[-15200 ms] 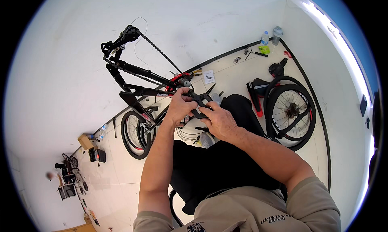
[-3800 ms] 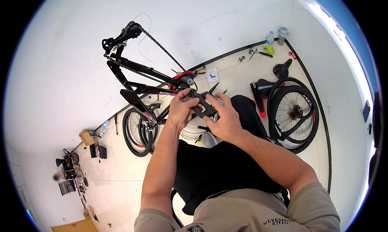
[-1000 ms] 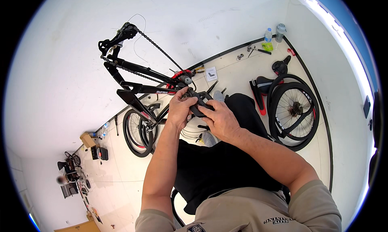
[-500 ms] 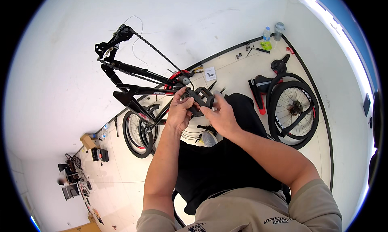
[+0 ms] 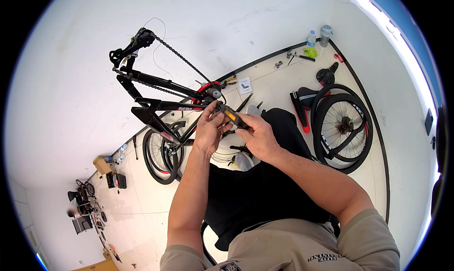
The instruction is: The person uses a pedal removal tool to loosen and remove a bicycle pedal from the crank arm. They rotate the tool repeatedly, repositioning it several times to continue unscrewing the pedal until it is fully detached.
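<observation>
A black pedal with a yellow reflector (image 5: 231, 116) is held between my hands over my lap, reflector facing up. My left hand (image 5: 209, 131) grips its left end, thumb and fingers closed near the axle. My right hand (image 5: 259, 137) grips the right end, thumb below it and fingers curled on it. Just beyond stands a black bicycle frame (image 5: 144, 111), propped up with its loose-hanging chain (image 5: 184, 59), red chainring (image 5: 198, 95) and derailleur (image 5: 142, 40). Thin cables (image 5: 220, 155) lie below my hands.
Loose wheels (image 5: 343, 124), a saddle (image 5: 307, 98), hammer (image 5: 302, 57), bottles (image 5: 325, 34) and paper (image 5: 244, 86) lie to the right and back. Another wheel (image 5: 156, 162) is below the frame. At far left, a blurred person (image 5: 72, 207) is among bicycle parts (image 5: 85, 190), near a box (image 5: 101, 165).
The pedal has been turned from showing its open black cage to showing its reflector edge. My right fingers have moved in and closed on it.
</observation>
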The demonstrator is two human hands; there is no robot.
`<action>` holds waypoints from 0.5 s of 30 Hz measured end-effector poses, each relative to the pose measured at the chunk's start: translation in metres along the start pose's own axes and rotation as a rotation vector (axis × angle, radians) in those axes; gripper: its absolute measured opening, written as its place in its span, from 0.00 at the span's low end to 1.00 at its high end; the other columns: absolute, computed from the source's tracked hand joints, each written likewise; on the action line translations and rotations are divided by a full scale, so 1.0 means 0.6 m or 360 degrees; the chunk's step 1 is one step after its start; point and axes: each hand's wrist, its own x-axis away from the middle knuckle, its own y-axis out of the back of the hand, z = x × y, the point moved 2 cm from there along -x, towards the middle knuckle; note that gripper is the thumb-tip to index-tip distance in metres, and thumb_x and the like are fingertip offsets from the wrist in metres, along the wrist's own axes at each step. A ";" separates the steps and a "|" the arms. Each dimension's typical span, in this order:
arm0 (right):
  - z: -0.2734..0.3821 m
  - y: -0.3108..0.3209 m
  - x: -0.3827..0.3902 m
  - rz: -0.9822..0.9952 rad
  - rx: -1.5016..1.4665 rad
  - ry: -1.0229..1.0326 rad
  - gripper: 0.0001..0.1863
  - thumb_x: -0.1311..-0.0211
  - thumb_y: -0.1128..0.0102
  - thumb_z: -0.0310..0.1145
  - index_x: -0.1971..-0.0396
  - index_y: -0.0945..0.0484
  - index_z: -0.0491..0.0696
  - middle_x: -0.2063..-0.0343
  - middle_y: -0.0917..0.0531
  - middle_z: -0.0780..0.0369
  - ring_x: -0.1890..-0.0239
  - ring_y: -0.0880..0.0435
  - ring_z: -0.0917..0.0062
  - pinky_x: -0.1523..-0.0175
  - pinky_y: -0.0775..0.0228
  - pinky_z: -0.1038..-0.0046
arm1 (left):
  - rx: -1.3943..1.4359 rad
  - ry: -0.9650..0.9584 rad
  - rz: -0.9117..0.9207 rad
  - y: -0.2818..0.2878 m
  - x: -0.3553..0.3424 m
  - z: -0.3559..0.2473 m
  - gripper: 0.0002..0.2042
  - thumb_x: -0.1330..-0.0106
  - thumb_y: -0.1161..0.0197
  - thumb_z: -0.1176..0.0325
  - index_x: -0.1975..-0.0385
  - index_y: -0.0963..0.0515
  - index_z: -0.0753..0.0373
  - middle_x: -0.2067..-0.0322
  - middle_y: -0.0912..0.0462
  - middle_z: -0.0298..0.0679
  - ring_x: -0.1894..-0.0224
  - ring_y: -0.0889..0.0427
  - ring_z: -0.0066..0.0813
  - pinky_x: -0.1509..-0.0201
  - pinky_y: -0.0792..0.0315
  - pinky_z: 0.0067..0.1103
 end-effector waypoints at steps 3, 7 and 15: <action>0.000 -0.001 0.004 -0.0074 0.0178 0.0150 0.27 0.42 0.34 0.26 0.40 0.26 0.48 0.45 0.27 0.46 0.49 0.21 0.55 0.47 0.24 0.66 | 0.0050 -0.0009 0.0028 -0.004 0.007 -0.007 0.21 0.26 0.46 0.71 0.34 0.36 0.58 0.53 0.20 0.40 0.58 0.19 0.29 0.54 0.20 0.28; 0.009 0.004 0.003 -0.0140 0.0485 0.0329 0.28 0.43 0.33 0.26 0.39 0.25 0.51 0.41 0.31 0.44 0.42 0.27 0.50 0.39 0.30 0.62 | 0.0121 -0.0012 0.0072 -0.003 0.010 -0.012 0.18 0.24 0.49 0.63 0.37 0.34 0.58 0.53 0.19 0.40 0.57 0.19 0.30 0.52 0.23 0.30; 0.016 0.002 0.010 0.0010 0.0761 0.0334 0.28 0.46 0.30 0.26 0.43 0.21 0.58 0.36 0.35 0.45 0.37 0.32 0.51 0.35 0.34 0.59 | 0.0150 -0.0067 0.0129 -0.007 0.008 -0.019 0.29 0.33 0.39 0.77 0.33 0.42 0.69 0.57 0.20 0.47 0.62 0.16 0.32 0.59 0.16 0.26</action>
